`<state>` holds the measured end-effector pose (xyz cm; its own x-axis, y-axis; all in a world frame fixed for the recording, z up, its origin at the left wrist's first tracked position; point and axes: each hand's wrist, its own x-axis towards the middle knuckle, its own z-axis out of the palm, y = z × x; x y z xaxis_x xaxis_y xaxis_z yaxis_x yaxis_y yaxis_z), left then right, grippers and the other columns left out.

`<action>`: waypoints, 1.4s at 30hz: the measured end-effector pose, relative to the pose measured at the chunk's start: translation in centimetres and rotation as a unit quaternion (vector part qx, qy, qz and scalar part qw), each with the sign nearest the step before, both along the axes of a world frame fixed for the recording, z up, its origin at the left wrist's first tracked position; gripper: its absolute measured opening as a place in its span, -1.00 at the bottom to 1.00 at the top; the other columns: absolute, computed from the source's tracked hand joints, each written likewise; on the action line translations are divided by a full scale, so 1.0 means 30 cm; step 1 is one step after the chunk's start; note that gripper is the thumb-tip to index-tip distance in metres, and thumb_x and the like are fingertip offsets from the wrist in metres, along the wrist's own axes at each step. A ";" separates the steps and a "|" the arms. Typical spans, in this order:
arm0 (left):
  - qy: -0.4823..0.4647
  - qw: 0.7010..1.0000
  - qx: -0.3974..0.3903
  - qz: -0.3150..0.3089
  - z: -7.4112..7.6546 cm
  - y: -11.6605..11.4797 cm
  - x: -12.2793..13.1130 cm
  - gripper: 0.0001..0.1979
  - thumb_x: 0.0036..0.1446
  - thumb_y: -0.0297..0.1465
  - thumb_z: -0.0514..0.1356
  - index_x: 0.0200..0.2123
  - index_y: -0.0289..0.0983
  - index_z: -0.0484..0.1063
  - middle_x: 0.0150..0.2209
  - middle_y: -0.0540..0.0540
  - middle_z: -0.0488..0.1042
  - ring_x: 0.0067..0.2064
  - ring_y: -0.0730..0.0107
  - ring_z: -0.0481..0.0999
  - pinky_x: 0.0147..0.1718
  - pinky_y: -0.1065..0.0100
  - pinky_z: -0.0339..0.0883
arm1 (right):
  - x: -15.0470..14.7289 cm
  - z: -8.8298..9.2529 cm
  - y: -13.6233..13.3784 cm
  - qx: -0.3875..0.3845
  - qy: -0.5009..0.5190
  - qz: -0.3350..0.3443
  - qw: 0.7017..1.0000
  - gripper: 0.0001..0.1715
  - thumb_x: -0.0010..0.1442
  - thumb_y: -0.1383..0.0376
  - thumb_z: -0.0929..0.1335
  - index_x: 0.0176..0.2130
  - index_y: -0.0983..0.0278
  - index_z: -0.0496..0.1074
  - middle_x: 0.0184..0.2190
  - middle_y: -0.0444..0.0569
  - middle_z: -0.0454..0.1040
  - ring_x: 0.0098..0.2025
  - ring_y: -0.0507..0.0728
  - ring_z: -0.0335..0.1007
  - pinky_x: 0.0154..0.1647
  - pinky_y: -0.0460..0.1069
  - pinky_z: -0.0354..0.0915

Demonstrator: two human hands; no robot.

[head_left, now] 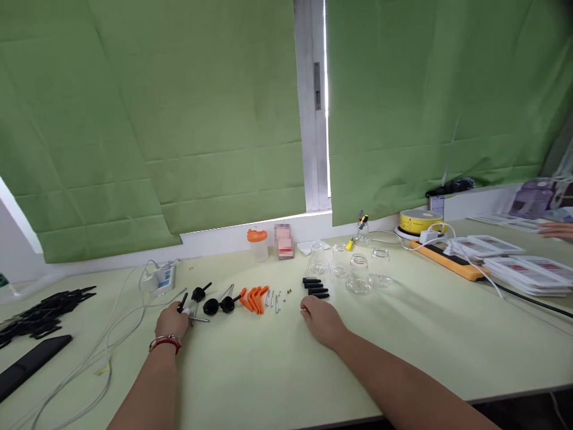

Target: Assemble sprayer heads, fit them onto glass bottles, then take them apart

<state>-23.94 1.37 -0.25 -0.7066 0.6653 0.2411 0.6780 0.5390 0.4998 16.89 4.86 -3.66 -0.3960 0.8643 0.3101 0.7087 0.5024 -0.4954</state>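
My left hand (171, 322), with bracelets at the wrist, is closed around a small black part (182, 302) whose stick-like end shows above the fingers. Right beside it lie metal rods (199, 319) and round black pieces with stems (211, 306). Close to the table, my right hand (323, 321) has its fingers curled together; whatever they hold, if anything, is hidden. Just beyond those fingers is a row of black ribbed pieces (317, 288). Between the hands are orange bent handles (255, 298), silver pins (272, 298) and tiny loose bits (286, 292).
Clear glass jars (359, 276) stand behind my right hand. An orange-lidded cup (258, 245) is by the wall. Left are cables (107, 340), a power strip (163, 279) and a black pile (40, 313). Right are stacked white packs (530, 275) and another person's hand (556, 230).
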 end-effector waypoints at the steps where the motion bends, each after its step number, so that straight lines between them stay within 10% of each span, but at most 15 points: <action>1: -0.003 1.000 0.012 0.001 0.002 -0.006 -0.003 -0.58 -0.15 -0.35 0.14 -0.15 -0.34 0.43 -0.16 -0.36 0.49 -0.10 -0.13 0.45 -0.20 0.09 0.35 | -0.016 0.002 0.003 0.032 -0.027 -0.007 0.999 -0.82 0.18 0.39 0.19 -0.27 0.26 0.35 -0.26 -0.01 0.41 -0.27 0.11 0.26 -0.30 -0.03 0.10; 10: -0.034 0.978 0.200 0.054 0.090 -0.052 0.058 -0.43 -0.01 -0.20 0.10 0.06 -0.36 0.20 -0.07 -0.31 0.40 -0.05 -0.03 0.41 -0.08 0.06 0.29 | -0.106 0.032 0.104 0.141 -0.159 -0.020 0.977 -0.50 0.14 0.53 0.15 0.04 0.23 0.28 0.01 0.04 0.32 0.15 0.22 -0.01 0.10 0.10 -0.15; 16: -0.124 0.942 0.274 -0.146 0.116 -0.087 0.268 -0.64 0.05 -0.28 -0.01 -0.07 -0.24 0.30 -0.19 -0.10 0.45 -0.17 0.27 0.46 -0.30 0.38 0.35 | -0.138 0.017 0.151 0.125 -0.173 -0.012 0.977 -0.62 0.16 0.49 0.17 -0.13 0.24 0.42 -0.13 0.04 0.42 0.10 0.27 0.05 0.05 0.14 -0.17; 20: -0.223 0.915 0.187 -0.280 0.131 -0.155 0.423 -0.72 0.05 -0.22 -0.02 -0.35 -0.25 0.39 -0.36 -0.06 0.44 -0.37 0.32 0.41 -0.49 0.41 0.26 | -0.126 0.016 0.147 0.122 -0.164 -0.002 0.979 -0.68 0.17 0.47 0.18 -0.25 0.23 0.46 -0.25 0.02 0.46 -0.01 0.22 0.12 0.02 0.12 -0.13; 25: -0.113 0.896 0.005 -0.429 0.132 -0.193 0.543 -0.63 0.11 -0.15 -0.04 -0.62 -0.23 0.25 -0.62 0.01 0.30 -0.54 0.37 0.28 -0.54 0.39 0.11 | -0.101 0.025 0.126 0.111 -0.141 0.018 0.984 -0.70 0.13 0.52 0.20 -0.45 0.27 0.45 -0.36 0.01 0.47 -0.11 0.19 0.16 -0.05 0.10 -0.07; 31: 0.089 0.915 -0.070 -0.388 0.083 -0.184 0.614 -0.63 0.03 -0.08 0.05 -0.61 -0.21 0.31 -0.61 -0.05 0.36 -0.54 0.33 0.31 -0.54 0.37 -0.03 | -0.044 0.012 0.052 0.076 -0.097 0.058 0.991 -0.75 0.15 0.47 0.23 -0.46 0.30 0.43 -0.35 0.03 0.46 -0.18 0.16 0.23 -0.13 0.05 0.05; 36: 0.049 0.922 -0.080 -0.376 0.069 -0.171 0.653 -0.62 -0.05 -0.04 0.10 -0.66 -0.21 0.29 -0.61 -0.08 0.34 -0.51 0.24 0.34 -0.53 0.33 0.02 | 0.033 -0.004 -0.018 -0.016 0.044 0.089 0.995 -0.81 0.20 0.36 0.21 -0.36 0.27 0.39 -0.33 -0.06 0.43 -0.29 0.06 0.30 -0.27 -0.05 0.18; 42: -0.136 0.922 -0.125 -0.341 0.107 -0.110 0.691 -0.57 -0.07 -0.05 0.11 -0.72 -0.24 0.21 -0.67 -0.06 0.26 -0.64 0.30 0.32 -0.59 0.27 0.16 | 0.045 0.016 -0.049 -0.242 0.361 0.166 0.885 -0.76 0.20 0.14 0.21 -0.31 0.27 0.26 -0.33 -0.05 0.42 -0.45 -0.01 0.27 -0.46 -0.09 0.19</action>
